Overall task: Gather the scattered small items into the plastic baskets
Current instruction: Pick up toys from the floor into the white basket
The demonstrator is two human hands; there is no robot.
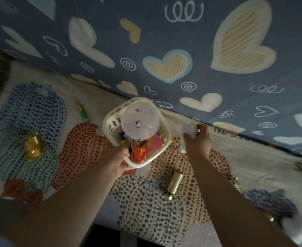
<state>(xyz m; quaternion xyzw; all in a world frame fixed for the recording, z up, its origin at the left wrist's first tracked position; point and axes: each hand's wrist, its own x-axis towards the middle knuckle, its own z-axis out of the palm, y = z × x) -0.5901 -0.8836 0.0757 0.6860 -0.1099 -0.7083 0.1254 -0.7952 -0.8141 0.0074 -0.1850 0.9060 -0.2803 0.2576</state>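
My left hand point(119, 161) grips the near rim of a cream plastic basket point(111, 122) and holds it above the patterned rug. Inside the basket lie a clear round lid with stickers point(139, 122), a pink toy point(146, 148) and other small colourful pieces. To the right of the basket, my right hand point(198, 141) is curled round a small white object point(190, 130) at the foot of the blue heart-print bedspread. On the rug lie a gold cylinder point(174, 183), a green tube point(84, 113) and a yellow wrapped toy point(33, 145).
The blue bedspread point(182, 41) hangs along the far side and right. The rug's point(39, 107) near edge runs along the bottom with dark floor below. Blurred small items point(278, 205) lie at the far right of the rug.
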